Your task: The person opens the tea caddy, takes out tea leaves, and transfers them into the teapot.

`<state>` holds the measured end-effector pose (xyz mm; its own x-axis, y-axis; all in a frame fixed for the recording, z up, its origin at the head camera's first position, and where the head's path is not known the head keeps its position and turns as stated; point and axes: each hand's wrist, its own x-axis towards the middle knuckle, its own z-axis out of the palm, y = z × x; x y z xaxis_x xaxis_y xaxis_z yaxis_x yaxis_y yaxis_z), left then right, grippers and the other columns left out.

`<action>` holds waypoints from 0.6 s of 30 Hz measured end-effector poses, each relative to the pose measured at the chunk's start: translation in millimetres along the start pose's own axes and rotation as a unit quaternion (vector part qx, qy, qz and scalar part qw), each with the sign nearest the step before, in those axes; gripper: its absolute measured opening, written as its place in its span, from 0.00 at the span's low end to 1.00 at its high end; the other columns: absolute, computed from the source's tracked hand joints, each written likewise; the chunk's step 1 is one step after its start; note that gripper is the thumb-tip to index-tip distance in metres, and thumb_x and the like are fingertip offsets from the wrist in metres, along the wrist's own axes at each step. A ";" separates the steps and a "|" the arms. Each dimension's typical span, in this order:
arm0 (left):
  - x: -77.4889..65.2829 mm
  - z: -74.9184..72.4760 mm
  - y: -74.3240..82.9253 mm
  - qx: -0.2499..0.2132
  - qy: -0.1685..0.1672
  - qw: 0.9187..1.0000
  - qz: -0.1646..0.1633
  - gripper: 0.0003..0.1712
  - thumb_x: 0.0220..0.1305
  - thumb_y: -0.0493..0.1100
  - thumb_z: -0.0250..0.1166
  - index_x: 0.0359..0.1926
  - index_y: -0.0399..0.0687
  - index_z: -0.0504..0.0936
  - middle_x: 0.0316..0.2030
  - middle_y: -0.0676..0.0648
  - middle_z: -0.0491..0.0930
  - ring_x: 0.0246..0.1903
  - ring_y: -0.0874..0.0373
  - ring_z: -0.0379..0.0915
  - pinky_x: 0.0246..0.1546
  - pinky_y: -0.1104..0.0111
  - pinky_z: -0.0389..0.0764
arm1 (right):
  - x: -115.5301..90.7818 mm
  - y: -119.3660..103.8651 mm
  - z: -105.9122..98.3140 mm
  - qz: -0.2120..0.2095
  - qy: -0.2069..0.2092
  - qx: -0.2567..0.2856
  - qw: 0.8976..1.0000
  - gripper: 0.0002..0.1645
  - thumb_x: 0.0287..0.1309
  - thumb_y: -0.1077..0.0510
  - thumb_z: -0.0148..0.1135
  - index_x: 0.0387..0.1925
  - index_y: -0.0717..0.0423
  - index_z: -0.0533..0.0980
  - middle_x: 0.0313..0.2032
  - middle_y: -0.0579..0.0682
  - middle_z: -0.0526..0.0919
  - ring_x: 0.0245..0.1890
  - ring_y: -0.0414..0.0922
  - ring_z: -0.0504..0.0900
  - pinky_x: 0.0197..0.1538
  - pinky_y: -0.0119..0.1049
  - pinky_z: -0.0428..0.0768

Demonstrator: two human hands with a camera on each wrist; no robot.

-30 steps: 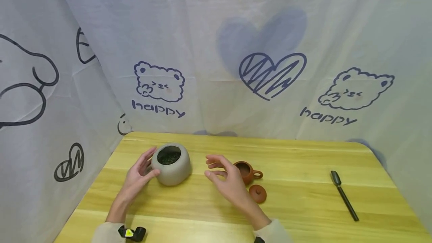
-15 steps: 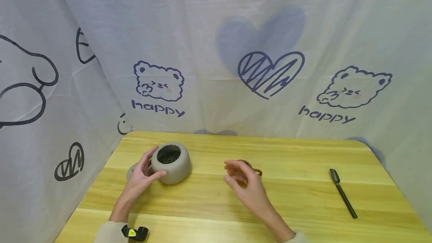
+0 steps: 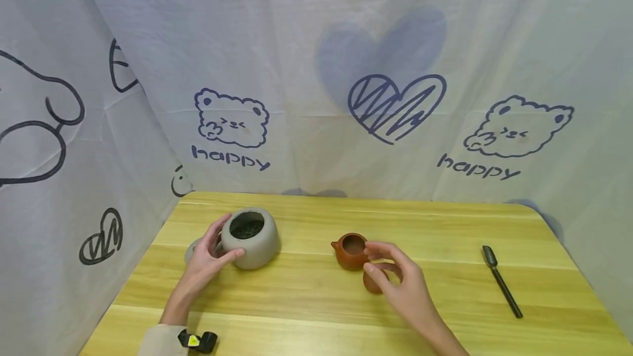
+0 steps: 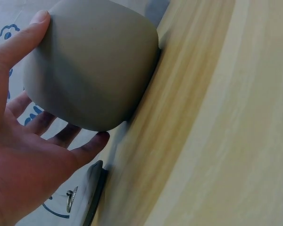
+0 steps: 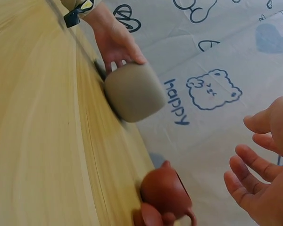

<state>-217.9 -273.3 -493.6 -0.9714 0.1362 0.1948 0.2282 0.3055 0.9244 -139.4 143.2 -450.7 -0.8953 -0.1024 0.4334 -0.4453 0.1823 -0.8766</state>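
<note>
My left hand holds a grey round jar at the left of the table. Its thumb lies on the jar's near side and its fingers reach round the far side. Dark green tea leaves lie inside the jar. My right hand hovers by a small reddish-brown teapot, fingers loosely bent and holding nothing. The teapot stands uncovered, spout to the left; the hand hides its handle in the head view. Beside it lies the teapot's lid, partly behind my right thumb.
A dark tea scoop lies at the right of the wooden table. Left of the jar, partly behind my left hand, rests a grey lid with a small metal ring. A white printed cloth hangs behind the table.
My right hand has moved right, from between jar and teapot across to the teapot's right side. My left thumb has slid farther onto the jar, and the grey lid has come into sight.
</note>
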 end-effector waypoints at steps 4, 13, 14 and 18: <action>-0.4 0.2 0.7 0.005 -0.001 1.000 -0.004 0.51 0.64 0.37 0.73 0.81 0.53 0.55 0.77 0.43 0.58 0.77 0.46 0.49 0.72 0.68 0.61 | -6.1 -0.1 -14.7 -0.019 0.013 -0.011 1.000 0.20 0.64 0.70 0.67 0.57 0.59 0.79 0.50 0.52 0.84 0.52 0.45 0.82 0.52 0.33 0.84; -0.1 -1.7 -0.8 0.013 -0.003 1.000 -0.007 0.51 0.65 0.39 0.73 0.81 0.55 0.55 0.77 0.43 0.58 0.77 0.45 0.51 0.73 0.58 0.62 | -19.8 2.8 -50.3 -0.016 0.043 -0.059 0.997 0.22 0.66 0.72 0.64 0.59 0.59 0.78 0.50 0.54 0.83 0.49 0.40 0.82 0.50 0.29 0.83; 0.1 -1.3 -0.9 0.013 -0.003 1.000 -0.008 0.51 0.65 0.39 0.73 0.81 0.55 0.55 0.77 0.43 0.58 0.77 0.45 0.51 0.73 0.58 0.62 | -21.5 2.7 -54.9 -0.012 0.045 -0.067 0.997 0.21 0.66 0.72 0.64 0.59 0.59 0.78 0.50 0.53 0.83 0.49 0.40 0.82 0.50 0.28 0.82; 0.3 -0.9 -1.9 0.015 -0.002 1.000 -0.013 0.51 0.65 0.40 0.74 0.81 0.55 0.55 0.77 0.44 0.58 0.77 0.45 0.51 0.73 0.56 0.62 | -29.8 4.3 -71.9 0.005 0.065 -0.097 0.993 0.21 0.66 0.72 0.63 0.59 0.59 0.79 0.49 0.50 0.84 0.49 0.38 0.81 0.49 0.26 0.82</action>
<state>-218.6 -274.7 -495.0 -0.9767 0.1315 0.1699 0.2052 0.3369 0.9189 -115.4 217.3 -452.4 -0.8879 0.0255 0.4593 -0.4188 0.3681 -0.8301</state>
